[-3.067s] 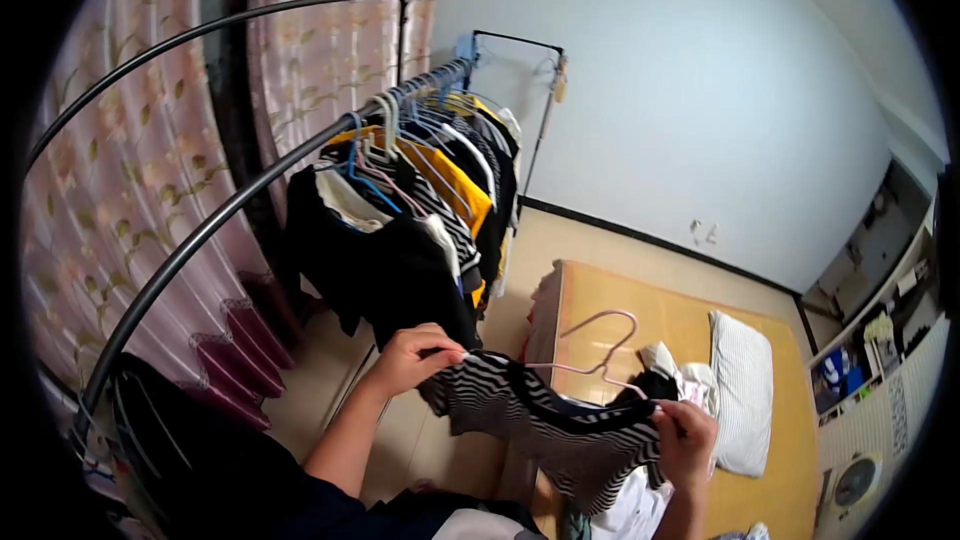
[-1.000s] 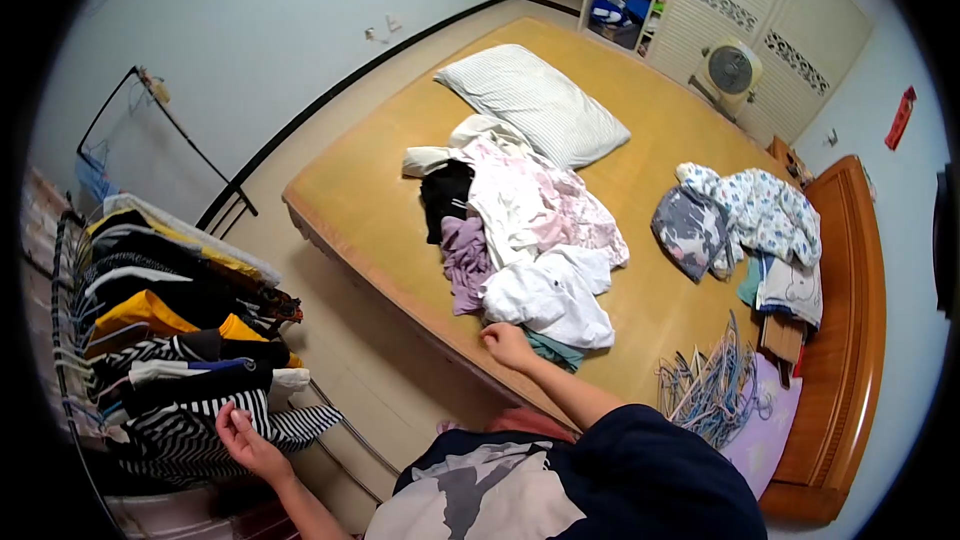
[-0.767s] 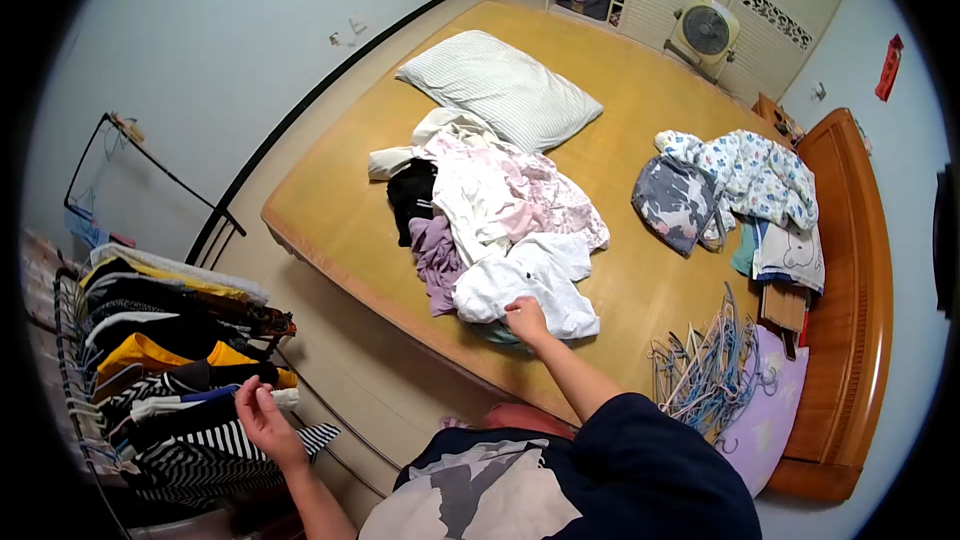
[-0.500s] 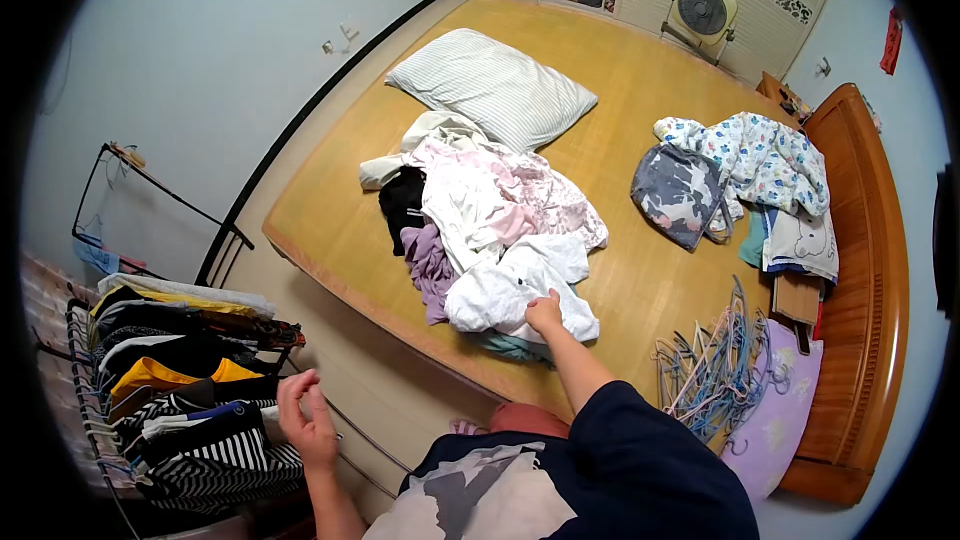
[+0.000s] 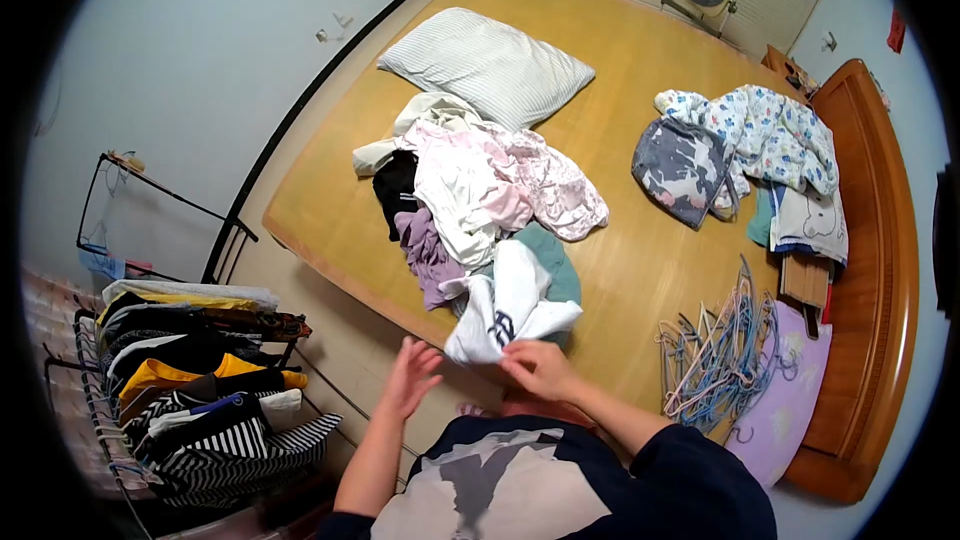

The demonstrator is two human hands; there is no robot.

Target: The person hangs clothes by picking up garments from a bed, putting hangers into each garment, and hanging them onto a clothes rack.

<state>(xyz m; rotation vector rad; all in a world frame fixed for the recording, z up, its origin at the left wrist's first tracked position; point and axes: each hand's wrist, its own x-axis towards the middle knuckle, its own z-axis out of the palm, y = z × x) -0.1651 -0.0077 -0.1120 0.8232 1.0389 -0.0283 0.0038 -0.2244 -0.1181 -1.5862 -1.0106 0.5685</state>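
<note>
My right hand (image 5: 540, 370) pinches the near edge of a white garment with dark blue lettering (image 5: 510, 315), pulled to the bed's front edge. My left hand (image 5: 408, 378) hovers just left of that garment, fingers apart, holding nothing. Beneath and behind the white garment shows a green cloth (image 5: 553, 265). A purple garment (image 5: 428, 252) lies to its left, with a black garment (image 5: 394, 190) beyond. Pink and white clothes (image 5: 480, 180) form the rest of the heap.
A striped pillow (image 5: 488, 65) lies behind the heap. On the right are a grey bag-like item (image 5: 683, 170), patterned cloth (image 5: 775, 135) and tangled hangers (image 5: 720, 360) beside the wooden headboard (image 5: 865, 300). A rack of hanging clothes (image 5: 200, 390) stands at the left.
My right hand has drawn the white garment toward me, exposing its lettering and the green cloth. My left hand has moved right from beside the rack toward the garment.
</note>
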